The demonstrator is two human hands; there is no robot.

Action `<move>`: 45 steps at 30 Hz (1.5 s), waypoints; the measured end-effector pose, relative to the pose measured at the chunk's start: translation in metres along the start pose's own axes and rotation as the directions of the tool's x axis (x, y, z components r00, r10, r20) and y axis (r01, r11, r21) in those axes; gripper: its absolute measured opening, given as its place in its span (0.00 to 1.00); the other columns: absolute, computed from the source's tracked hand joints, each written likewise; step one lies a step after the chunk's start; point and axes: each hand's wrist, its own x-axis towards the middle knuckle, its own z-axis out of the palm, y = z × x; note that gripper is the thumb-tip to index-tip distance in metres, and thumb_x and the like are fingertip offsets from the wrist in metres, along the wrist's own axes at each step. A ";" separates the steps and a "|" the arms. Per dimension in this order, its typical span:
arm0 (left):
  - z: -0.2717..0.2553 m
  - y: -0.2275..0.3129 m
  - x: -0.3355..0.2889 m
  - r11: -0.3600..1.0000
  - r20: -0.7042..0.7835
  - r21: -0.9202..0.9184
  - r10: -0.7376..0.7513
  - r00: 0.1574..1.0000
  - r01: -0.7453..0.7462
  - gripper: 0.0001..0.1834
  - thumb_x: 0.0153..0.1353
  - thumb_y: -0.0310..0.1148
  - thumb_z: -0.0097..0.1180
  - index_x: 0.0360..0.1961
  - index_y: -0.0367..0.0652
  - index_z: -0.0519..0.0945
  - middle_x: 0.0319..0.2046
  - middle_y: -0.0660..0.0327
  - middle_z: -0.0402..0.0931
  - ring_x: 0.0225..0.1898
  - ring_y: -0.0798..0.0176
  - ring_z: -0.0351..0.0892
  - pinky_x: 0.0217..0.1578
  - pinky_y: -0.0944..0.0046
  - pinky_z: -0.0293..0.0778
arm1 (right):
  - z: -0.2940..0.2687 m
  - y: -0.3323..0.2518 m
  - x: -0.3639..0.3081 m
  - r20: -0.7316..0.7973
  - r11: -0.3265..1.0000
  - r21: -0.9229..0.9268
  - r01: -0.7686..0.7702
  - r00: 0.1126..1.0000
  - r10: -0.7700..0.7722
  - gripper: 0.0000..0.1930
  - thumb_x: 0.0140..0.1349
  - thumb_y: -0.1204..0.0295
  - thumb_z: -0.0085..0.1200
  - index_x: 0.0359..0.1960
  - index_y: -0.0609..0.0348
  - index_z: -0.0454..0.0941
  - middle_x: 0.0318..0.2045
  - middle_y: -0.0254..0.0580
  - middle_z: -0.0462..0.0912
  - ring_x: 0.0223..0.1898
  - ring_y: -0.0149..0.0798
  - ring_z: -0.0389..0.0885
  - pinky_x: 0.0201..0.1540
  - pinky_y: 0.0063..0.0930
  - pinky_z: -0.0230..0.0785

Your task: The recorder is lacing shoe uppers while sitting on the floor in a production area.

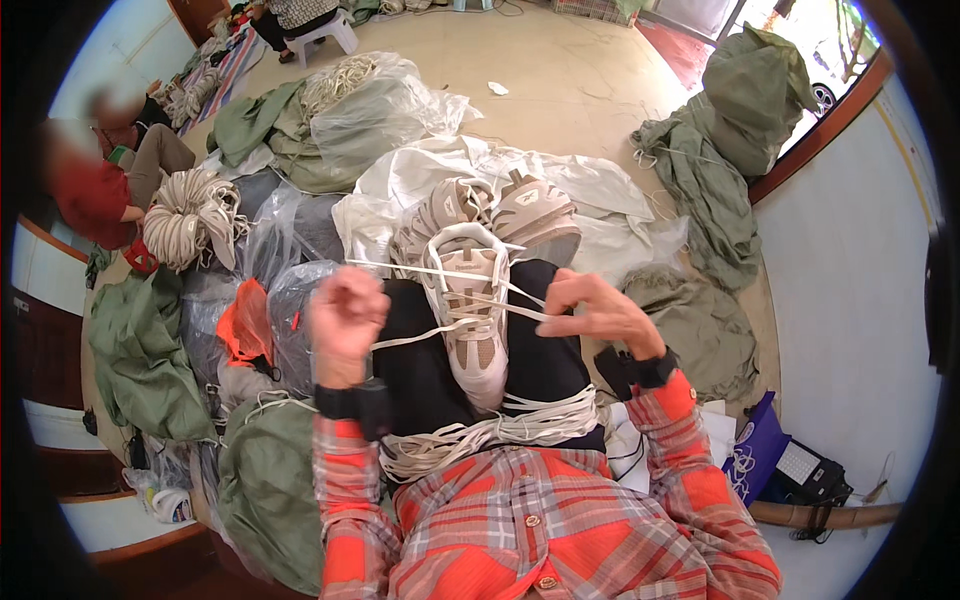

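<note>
A beige and white sneaker (pixel 478 345) rests between my black-trousered thighs, its tongue and collar pointing away from me. White shoelace (pixel 420 268) crosses its eyelets and stretches out to both sides. To the left of the shoe, my left hand (pixel 347 315) is curled and slightly blurred, with lace running to it. My right hand (pixel 598 312), on the other side, pinches a length of lace between thumb and fingers. Across my lap lies a thick bundle of loose white laces (pixel 490 432). More sneakers (pixel 535 218) are gathered just beyond my knees on white cloth.
Green sacks (pixel 150 350) and clear plastic bags lie at left, with a coil of beige shoes (pixel 190 218) on them. A person in red (pixel 85 195) sits at far left. Further sacks (pixel 705 200) stand by the doorway. A purple bin (pixel 755 450) is at right.
</note>
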 end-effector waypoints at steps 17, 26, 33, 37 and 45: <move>0.079 0.120 -0.061 0.742 0.291 0.248 0.556 0.779 -0.622 0.10 0.65 0.31 0.45 0.43 0.36 0.72 0.39 0.60 0.72 0.32 0.69 0.64 0.34 0.69 0.64 | 0.102 0.060 0.094 -0.216 0.942 -0.325 0.081 0.964 -0.157 0.06 0.53 0.74 0.51 0.27 0.64 0.77 0.22 0.54 0.78 0.27 0.53 0.79 0.30 0.41 0.70; 0.020 -0.017 0.002 0.163 -0.097 0.985 0.259 0.961 0.056 0.08 0.59 0.28 0.54 0.38 0.38 0.80 0.24 0.63 0.79 0.21 0.77 0.71 0.22 0.77 0.65 | 0.141 -0.001 0.056 0.328 0.916 -0.341 0.210 0.940 -0.093 0.13 0.52 0.67 0.57 0.38 0.58 0.75 0.23 0.53 0.78 0.30 0.54 0.79 0.32 0.45 0.72; -0.001 -0.052 0.017 -0.102 0.051 0.994 0.254 0.966 -0.025 0.08 0.59 0.29 0.49 0.35 0.35 0.77 0.22 0.57 0.79 0.20 0.68 0.76 0.24 0.68 0.71 | 0.069 0.034 0.061 -0.097 0.848 -0.530 0.011 0.993 -0.073 0.10 0.55 0.74 0.48 0.38 0.61 0.76 0.25 0.53 0.79 0.27 0.56 0.79 0.28 0.45 0.71; 0.006 -0.055 0.023 -0.118 0.005 0.993 0.228 0.974 0.023 0.08 0.57 0.31 0.51 0.30 0.35 0.74 0.20 0.55 0.78 0.20 0.61 0.78 0.23 0.65 0.71 | 0.064 0.033 0.072 -0.209 0.846 -0.533 0.017 0.966 -0.151 0.09 0.54 0.75 0.48 0.36 0.62 0.76 0.27 0.51 0.79 0.31 0.54 0.78 0.32 0.43 0.70; -0.004 -0.062 0.033 -0.604 0.310 0.787 0.205 0.928 -0.129 0.08 0.55 0.32 0.57 0.28 0.38 0.74 0.19 0.56 0.78 0.19 0.62 0.76 0.21 0.64 0.70 | 0.074 0.044 0.088 -0.184 0.683 -0.723 0.106 0.923 -0.338 0.03 0.48 0.77 0.49 0.26 0.59 0.74 0.28 0.42 0.73 0.38 0.45 0.70 0.42 0.37 0.60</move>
